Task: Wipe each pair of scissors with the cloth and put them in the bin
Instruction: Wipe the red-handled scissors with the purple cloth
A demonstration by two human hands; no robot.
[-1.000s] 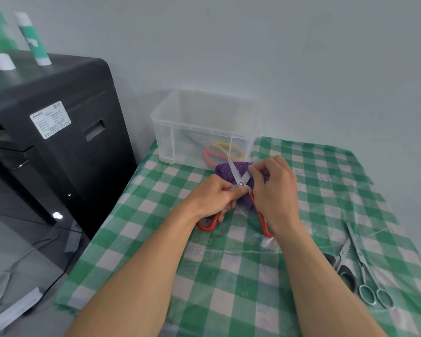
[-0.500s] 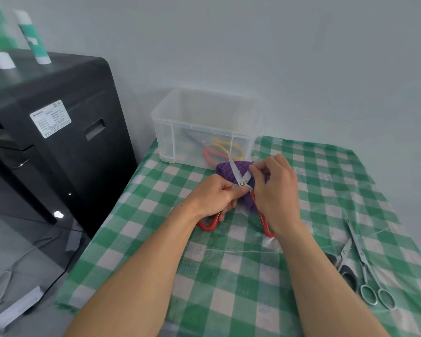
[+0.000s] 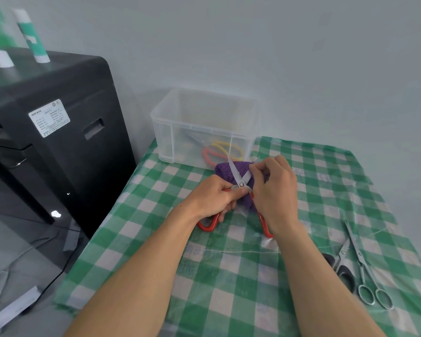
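Near right of the table: steel scissors and black-handled scissors, lying side by side. Mid-table: left hand gripped the red scissors by one handle, fingers curled round it, thumb at the pivot. Right hand pinched the right blade near its tip, fingers clamped on it. Blades stood apart over the purple cloth. Behind, the clear bin held yellow-handled scissors. Against a second earlier: grips and places unchanged.
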